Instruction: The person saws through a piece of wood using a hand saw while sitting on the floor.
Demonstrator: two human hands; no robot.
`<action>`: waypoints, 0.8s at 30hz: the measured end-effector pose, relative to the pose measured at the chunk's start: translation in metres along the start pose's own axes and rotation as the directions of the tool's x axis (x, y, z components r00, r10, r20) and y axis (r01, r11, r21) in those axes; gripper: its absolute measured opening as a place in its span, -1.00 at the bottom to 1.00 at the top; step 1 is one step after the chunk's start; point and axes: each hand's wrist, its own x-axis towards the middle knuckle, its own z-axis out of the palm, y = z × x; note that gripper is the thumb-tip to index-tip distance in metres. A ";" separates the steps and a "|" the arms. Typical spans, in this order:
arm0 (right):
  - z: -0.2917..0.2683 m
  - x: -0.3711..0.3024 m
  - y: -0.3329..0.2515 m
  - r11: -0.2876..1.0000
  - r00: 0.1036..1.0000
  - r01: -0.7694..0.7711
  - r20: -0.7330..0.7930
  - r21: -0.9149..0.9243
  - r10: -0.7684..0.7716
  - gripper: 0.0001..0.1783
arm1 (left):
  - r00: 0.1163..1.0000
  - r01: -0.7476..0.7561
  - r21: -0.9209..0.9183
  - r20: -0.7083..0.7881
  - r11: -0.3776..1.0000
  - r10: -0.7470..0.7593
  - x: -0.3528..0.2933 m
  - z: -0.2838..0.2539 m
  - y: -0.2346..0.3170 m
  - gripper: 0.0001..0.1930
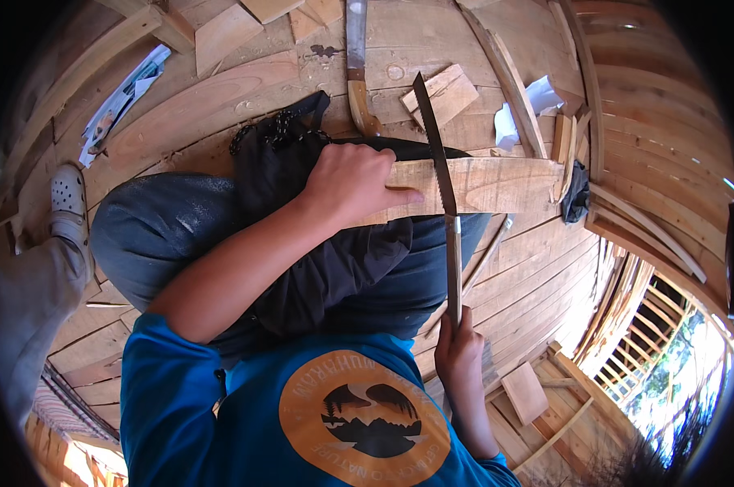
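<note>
From afar I judge the board [505, 185], across the lap [428, 272] toward two o'clock, stiff and fairly light, best pinned at its nine-o'clock end, where the left hand [352, 180] has its fingers gripping, the right hand's [459, 345] fingers wrapping the six-o'clock handle [454, 272] of the saw [435, 146].

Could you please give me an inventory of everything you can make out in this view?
Saw: 1, dark blade, pale handle, across the plank
Plank: 1, light brown, across the lap
Black cloth: 1, black, on the lap
Long-bladed tool: 1, grey blade, brown handle, floor ahead
Papers: at least 2, mostly white, floor, left and right
Curved board: 1, brown, floor, upper left
Square board: 1, light brown, lower right
Other person's clog: 1, white, far left
Wood scraps: several, brown, around the floor
Shirt: 1, blue, worn
Left hand: 1, bare, on the plank
Right hand: 1, bare, on the saw's handle
</note>
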 end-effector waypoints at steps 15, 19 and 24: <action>-0.003 -0.009 -0.018 0.984 0.983 -0.177 0.040 -0.033 0.178 -0.89 | 0.994 0.104 0.012 -0.041 0.994 -0.104 0.009 0.021 -0.009 -0.24; -0.030 -0.030 -0.019 0.979 0.982 -0.180 0.039 -0.098 0.185 -0.90 | 0.985 0.005 0.077 -0.175 0.997 0.009 0.010 0.022 -0.002 -0.24; -0.024 -0.019 -0.028 0.979 0.978 -0.197 0.061 -0.044 0.199 -0.88 | 0.964 0.013 0.069 -0.265 0.998 0.005 0.008 0.036 -0.005 -0.24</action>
